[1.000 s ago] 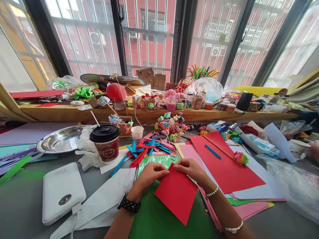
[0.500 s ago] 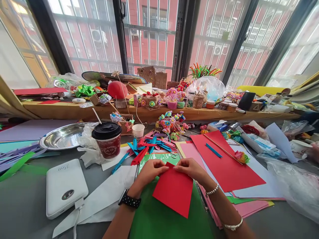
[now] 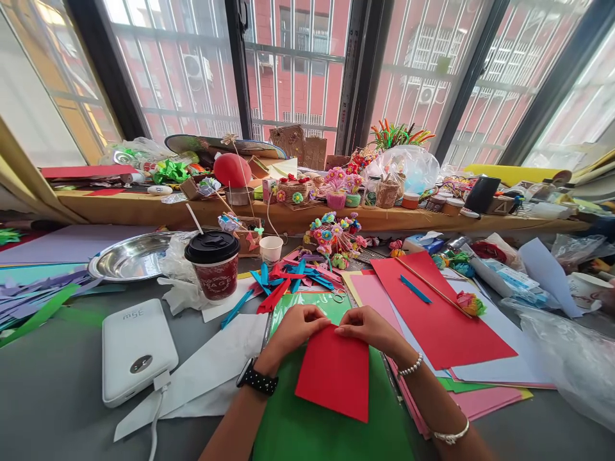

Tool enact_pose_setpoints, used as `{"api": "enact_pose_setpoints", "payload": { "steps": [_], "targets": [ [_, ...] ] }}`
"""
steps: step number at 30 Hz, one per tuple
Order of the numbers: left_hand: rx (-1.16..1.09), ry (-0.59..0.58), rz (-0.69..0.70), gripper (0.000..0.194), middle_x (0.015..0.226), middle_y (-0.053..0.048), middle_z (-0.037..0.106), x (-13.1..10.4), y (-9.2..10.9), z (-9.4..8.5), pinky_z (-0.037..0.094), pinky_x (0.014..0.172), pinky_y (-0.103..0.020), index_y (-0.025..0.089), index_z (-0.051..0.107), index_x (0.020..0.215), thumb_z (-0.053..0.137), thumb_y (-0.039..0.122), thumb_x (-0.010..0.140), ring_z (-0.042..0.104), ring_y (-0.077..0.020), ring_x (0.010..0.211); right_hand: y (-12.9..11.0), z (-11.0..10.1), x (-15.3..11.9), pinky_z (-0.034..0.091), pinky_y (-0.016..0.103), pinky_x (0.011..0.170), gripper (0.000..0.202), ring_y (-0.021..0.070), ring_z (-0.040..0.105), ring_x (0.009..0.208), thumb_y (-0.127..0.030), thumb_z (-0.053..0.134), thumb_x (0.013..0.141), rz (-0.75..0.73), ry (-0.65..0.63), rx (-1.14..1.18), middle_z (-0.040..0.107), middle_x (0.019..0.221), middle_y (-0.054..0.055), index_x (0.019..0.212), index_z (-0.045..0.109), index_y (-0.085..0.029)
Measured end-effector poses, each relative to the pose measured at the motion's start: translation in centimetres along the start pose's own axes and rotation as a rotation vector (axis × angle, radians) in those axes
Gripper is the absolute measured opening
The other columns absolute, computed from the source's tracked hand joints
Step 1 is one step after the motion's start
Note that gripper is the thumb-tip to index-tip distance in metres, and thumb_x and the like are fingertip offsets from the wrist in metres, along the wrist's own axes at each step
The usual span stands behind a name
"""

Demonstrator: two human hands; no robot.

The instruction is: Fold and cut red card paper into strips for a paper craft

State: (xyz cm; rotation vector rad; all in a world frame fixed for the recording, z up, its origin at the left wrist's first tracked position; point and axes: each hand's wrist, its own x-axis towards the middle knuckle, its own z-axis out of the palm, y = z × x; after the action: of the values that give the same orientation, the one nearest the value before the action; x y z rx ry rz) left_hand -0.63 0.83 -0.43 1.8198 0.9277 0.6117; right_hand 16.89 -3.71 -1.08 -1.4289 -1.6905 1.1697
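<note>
A piece of red paper point(image 3: 332, 378) hangs between my hands, over the green folder point(image 3: 283, 429) at the front middle. My left hand point(image 3: 303, 328) pinches its far edge from the left. Close beside it, my right hand point(image 3: 362, 330) pinches the same edge from the right, thumbs nearly touching. The paper tilts toward me, with its wide end nearest. The fingertips partly cover the far edge. Just beyond the hands lie a pair of small scissors point(image 3: 339, 295) and a heap of blue and red paper strips point(image 3: 293, 276).
Left stand a lidded coffee cup point(image 3: 214, 272), a white power bank point(image 3: 138, 352) with a cable, and a steel tray point(image 3: 108, 266). On the right, a large red sheet point(image 3: 432, 320) lies on stacked paper, bearing a stick with a paper flower point(image 3: 469, 303). Crafts crowd the ledge point(image 3: 182, 218).
The paper's far edge has been turned over or lowered: its pointed corner no longer rises between my hands. The sheet has rotated slightly, and the view has shifted a little.
</note>
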Motion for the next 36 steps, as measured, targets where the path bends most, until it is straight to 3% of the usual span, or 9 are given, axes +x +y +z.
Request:
{"api": "enact_pose_setpoints", "payload": {
  "steps": [6,12,19,23,26,29,32,36],
  "targets": [
    [0.091,-0.119,0.006,0.022,0.066,-0.001,0.062,-0.1,-0.3,-0.1,0.035,0.053,-0.019,0.015,0.063,0.066,0.052,0.034,0.066,0.051,-0.0136,0.063,0.0,0.5,0.1,0.033,0.02,0.047,0.025,0.0123,0.049,0.055,-0.041,0.057,0.065,-0.058,0.021,-0.074,0.058,0.058,0.0,0.063,0.063,-0.016],
    [0.108,-0.064,0.004,0.023,0.063,-0.001,0.061,0.0,-0.1,-0.6,0.034,0.052,-0.019,0.015,0.063,0.062,0.052,0.035,0.065,0.049,-0.0131,0.061,-0.1,-0.2,0.1,0.039,0.021,0.053,0.027,0.0146,0.054,0.064,-0.04,0.054,0.068,-0.041,-0.054,0.033,0.062,0.067,0.001,0.071,0.065,-0.016],
    [0.036,-0.017,-0.065,0.025,0.059,-0.001,0.057,0.1,-0.4,-1.5,0.031,0.049,-0.019,0.013,0.062,0.063,0.054,0.036,0.063,0.047,-0.012,0.057,0.4,-1.9,-0.2,0.043,0.024,0.055,0.024,0.0124,0.055,0.054,-0.037,0.06,0.062,0.08,-0.036,0.192,0.058,0.055,-0.002,0.068,0.063,-0.014],
    [0.029,0.021,-0.069,0.025,0.059,-0.001,0.057,0.2,-0.8,-1.6,0.031,0.05,-0.02,0.012,0.061,0.062,0.054,0.037,0.063,0.048,-0.0126,0.057,0.8,-2.3,0.1,0.044,0.025,0.055,0.026,0.013,0.057,0.055,-0.038,0.06,0.061,0.113,0.09,0.209,0.059,0.057,0.0,0.067,0.06,-0.013],
    [0.043,0.046,-0.062,0.025,0.06,-0.001,0.058,0.1,-0.7,-1.5,0.032,0.05,-0.02,0.013,0.061,0.062,0.054,0.036,0.063,0.049,-0.0133,0.058,0.7,-1.8,0.4,0.044,0.025,0.058,0.026,0.0135,0.057,0.06,-0.039,0.055,0.066,0.022,0.223,0.187,0.06,0.063,0.002,0.07,0.059,-0.014],
    [0.053,-0.008,-0.009,0.022,0.063,-0.001,0.059,0.0,-0.4,-1.1,0.034,0.052,-0.02,0.014,0.061,0.063,0.052,0.034,0.065,0.05,-0.0135,0.061,0.3,-0.7,0.6,0.041,0.023,0.057,0.023,0.014,0.055,0.065,-0.036,0.053,0.069,-0.086,0.146,0.05,0.061,0.069,0.002,0.074,0.061,-0.015],
    [0.077,-0.055,0.021,0.021,0.064,-0.001,0.06,-0.1,-0.1,-0.9,0.036,0.054,-0.02,0.014,0.062,0.064,0.051,0.032,0.065,0.051,-0.0132,0.062,-0.1,0.3,0.5,0.036,0.021,0.05,0.021,0.013,0.052,0.06,-0.032,0.052,0.071,-0.113,0.067,-0.091,0.059,0.063,0.001,0.068,0.061,-0.015],
    [0.007,-0.063,-0.064,0.022,0.058,0.0,0.056,-0.2,0.0,-1.3,0.037,0.051,-0.021,0.013,0.06,0.063,0.053,0.034,0.063,0.05,-0.012,0.057,-0.3,0.0,0.2,0.034,0.019,0.048,0.021,0.0123,0.05,0.059,-0.031,0.049,0.072,-0.111,0.073,-0.101,0.058,0.064,0.001,0.068,0.061,-0.014]
  ]
}}
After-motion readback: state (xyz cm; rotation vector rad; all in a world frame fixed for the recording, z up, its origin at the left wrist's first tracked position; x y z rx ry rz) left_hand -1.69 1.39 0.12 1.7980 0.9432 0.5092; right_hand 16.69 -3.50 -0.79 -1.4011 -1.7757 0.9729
